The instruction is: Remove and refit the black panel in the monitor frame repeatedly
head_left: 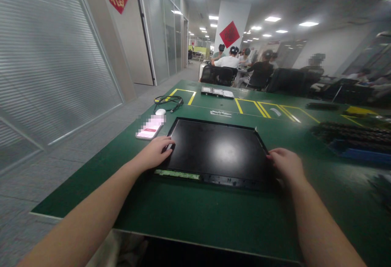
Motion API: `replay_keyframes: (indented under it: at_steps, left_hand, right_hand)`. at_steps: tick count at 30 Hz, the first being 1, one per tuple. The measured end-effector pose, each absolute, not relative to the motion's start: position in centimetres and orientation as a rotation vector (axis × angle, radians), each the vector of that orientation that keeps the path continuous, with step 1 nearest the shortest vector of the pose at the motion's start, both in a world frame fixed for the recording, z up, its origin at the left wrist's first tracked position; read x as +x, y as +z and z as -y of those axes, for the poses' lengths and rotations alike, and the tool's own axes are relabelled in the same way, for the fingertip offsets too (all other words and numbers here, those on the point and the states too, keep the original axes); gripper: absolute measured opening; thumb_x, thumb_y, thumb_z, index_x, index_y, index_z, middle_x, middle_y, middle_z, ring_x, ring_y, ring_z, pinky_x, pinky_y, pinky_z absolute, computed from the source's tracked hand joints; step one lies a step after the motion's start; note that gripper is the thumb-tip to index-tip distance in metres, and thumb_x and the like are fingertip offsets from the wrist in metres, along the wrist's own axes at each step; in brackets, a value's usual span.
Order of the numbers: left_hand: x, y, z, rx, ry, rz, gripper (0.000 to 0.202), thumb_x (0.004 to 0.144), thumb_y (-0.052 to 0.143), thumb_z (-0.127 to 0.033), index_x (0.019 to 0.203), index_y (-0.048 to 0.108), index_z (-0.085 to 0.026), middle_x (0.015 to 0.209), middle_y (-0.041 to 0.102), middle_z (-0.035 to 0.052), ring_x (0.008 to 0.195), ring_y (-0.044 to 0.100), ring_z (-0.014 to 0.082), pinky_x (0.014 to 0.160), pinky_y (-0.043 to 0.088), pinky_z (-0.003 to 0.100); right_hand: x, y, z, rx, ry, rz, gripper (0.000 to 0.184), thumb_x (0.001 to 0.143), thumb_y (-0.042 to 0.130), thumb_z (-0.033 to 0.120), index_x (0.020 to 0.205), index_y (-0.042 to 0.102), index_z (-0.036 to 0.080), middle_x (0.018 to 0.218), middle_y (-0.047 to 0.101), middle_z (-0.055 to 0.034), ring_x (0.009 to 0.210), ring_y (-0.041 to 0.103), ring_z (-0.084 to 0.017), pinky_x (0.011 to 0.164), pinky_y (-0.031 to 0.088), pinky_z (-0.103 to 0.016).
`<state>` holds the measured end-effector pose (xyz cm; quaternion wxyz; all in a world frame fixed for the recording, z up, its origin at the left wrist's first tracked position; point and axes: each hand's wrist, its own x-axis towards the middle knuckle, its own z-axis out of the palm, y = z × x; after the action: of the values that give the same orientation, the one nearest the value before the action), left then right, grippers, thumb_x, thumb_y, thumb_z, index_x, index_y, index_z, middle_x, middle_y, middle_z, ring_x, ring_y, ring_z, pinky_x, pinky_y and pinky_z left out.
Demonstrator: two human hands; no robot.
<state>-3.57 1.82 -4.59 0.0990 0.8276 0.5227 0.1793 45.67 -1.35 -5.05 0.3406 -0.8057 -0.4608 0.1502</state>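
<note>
A black display panel lies on the green table, its dark screen facing up and reflecting a ceiling light. Along its near edge runs a green circuit strip. At the panel's left edge, my left hand grips the frame between thumb and fingers. My right hand holds the opposite edge in a pinch, with part of the fingers hidden. Beyond the left hand are a phone with a lit screen and a white mouse.
A coiled black cable sits near the table's left edge. Several flat metal boxes rest at the far side, near yellow tape markings. To the right is a blue tray beside dark parts. People sit in the background.
</note>
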Motion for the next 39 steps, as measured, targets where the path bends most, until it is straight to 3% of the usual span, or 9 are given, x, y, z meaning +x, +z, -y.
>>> replay_keyframes:
  at_steps: [12,16,21,25,29,34,39]
  left_hand:
    - [-3.65,-4.83,-1.98,2.432,0.541,-1.526,0.048,0.09,0.049,-0.038,0.124,0.072,-0.014,0.141,0.064,0.0206,0.136,0.054,0.036,0.116,0.039,0.052]
    - [-3.65,-4.98,-1.82,2.376,0.593,-1.572,0.049,0.089,0.052,-0.041,0.128,0.069,-0.016,0.151,0.054,0.0196,0.141,0.049,0.0382,0.117,0.037,0.054]
    - [-3.63,-4.78,-1.61,2.321,0.476,-1.678,0.057,0.089,0.051,-0.045,0.134,0.064,-0.013,0.149,0.055,0.0237,0.146,0.042,0.0416,0.116,0.035,0.058]
    - [-3.62,-4.43,-1.66,2.323,0.481,-1.654,0.057,0.087,0.052,-0.046,0.132,0.065,-0.014,0.144,0.063,0.0217,0.142,0.049,0.0387,0.116,0.036,0.055]
    - [-3.5,-4.1,-1.58,2.325,0.475,-1.659,0.059,0.087,0.053,-0.046,0.132,0.066,-0.01,0.143,0.062,0.0251,0.139,0.052,0.0387,0.115,0.038,0.052]
    - [-3.53,-4.13,-1.61,2.285,0.552,-1.656,0.049,0.085,0.055,-0.042,0.125,0.07,-0.017,0.139,0.067,0.0192,0.135,0.057,0.0374,0.114,0.041,0.052]
    - [-3.63,-4.17,-1.84,2.265,0.585,-1.662,0.045,0.086,0.049,-0.032,0.121,0.072,-0.017,0.137,0.069,0.018,0.131,0.061,0.0357,0.112,0.044,0.049]
  right_hand:
    - [45.4,-4.67,1.41,-2.122,0.4,1.201,0.026,0.071,0.06,0.032,0.087,0.077,0.02,0.081,0.078,-0.0081,0.064,0.067,-0.022,0.062,0.049,-0.033]
    - [45.49,-4.64,1.46,-2.114,0.394,1.194,0.027,0.071,0.059,0.032,0.087,0.077,0.02,0.08,0.078,-0.0083,0.065,0.067,-0.022,0.063,0.049,-0.033]
    - [45.43,-4.86,1.53,-2.05,0.434,1.148,0.03,0.071,0.06,0.033,0.091,0.077,0.02,0.081,0.078,-0.0087,0.063,0.066,-0.022,0.062,0.049,-0.033]
    - [45.12,-4.58,1.73,-1.963,0.4,1.076,0.035,0.071,0.059,0.035,0.095,0.076,0.017,0.078,0.077,-0.0098,0.065,0.066,-0.022,0.063,0.05,-0.033]
    - [45.27,-4.56,1.65,-1.996,0.246,1.098,0.032,0.069,0.06,0.035,0.089,0.078,0.018,0.083,0.077,-0.0099,0.073,0.067,-0.024,0.066,0.049,-0.033]
    - [45.34,-4.93,1.38,-2.079,0.285,1.204,0.029,0.069,0.06,0.036,0.085,0.079,0.02,0.081,0.075,-0.0078,0.076,0.066,-0.024,0.068,0.049,-0.033]
    - [45.07,-4.72,1.37,-2.116,0.312,1.189,0.028,0.07,0.061,0.035,0.086,0.08,0.021,0.081,0.075,-0.0073,0.076,0.066,-0.024,0.068,0.049,-0.034]
